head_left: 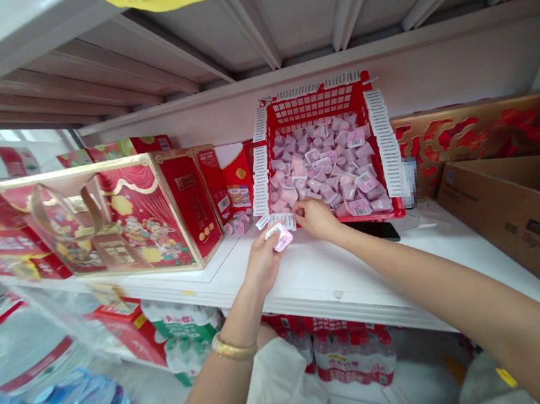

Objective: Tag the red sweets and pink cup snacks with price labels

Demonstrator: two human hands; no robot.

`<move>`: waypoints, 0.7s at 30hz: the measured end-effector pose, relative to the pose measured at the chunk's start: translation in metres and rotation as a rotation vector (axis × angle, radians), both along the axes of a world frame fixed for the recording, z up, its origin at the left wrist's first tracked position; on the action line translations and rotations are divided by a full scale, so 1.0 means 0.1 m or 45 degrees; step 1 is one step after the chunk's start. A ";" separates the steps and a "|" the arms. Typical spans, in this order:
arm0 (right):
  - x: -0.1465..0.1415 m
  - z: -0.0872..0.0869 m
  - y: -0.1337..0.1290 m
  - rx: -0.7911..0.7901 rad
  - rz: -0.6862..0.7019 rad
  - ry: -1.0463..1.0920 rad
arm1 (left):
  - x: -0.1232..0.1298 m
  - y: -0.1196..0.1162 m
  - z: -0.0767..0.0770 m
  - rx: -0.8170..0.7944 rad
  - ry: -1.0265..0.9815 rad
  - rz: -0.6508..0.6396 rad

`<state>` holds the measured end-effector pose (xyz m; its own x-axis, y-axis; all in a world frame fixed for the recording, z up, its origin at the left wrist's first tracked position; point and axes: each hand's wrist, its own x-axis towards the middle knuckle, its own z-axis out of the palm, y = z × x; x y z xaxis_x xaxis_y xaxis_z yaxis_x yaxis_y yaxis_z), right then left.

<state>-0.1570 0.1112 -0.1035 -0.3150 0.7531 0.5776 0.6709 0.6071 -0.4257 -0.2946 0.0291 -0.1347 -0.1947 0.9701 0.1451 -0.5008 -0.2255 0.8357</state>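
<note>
A red plastic basket full of small pink-purple cups stands on the white shelf. White barcode labels line its rims in rows. In front of its near left corner, my left hand holds one small cup with its pink lid facing up. The fingers of my right hand are pinched at the basket's front rim, at the end of a short row of labels. Whether a label is between those fingertips is too small to tell.
Red and gold gift boxes stand on the left, with a few loose cups beside them. A black phone lies before the basket. An open cardboard box is at right. Bottle packs sit below; another shelf hangs overhead.
</note>
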 end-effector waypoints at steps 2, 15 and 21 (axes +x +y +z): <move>0.00 0.01 -0.01 -0.012 0.014 0.026 | 0.00 -0.02 -0.02 -0.012 0.040 -0.019; 0.32 -0.01 -0.17 -0.209 0.170 0.521 | 0.18 -0.15 0.02 -0.124 0.026 -0.080; 0.80 -0.03 -0.32 -0.559 0.304 1.196 | 0.54 -0.10 0.07 -0.227 -0.060 -0.301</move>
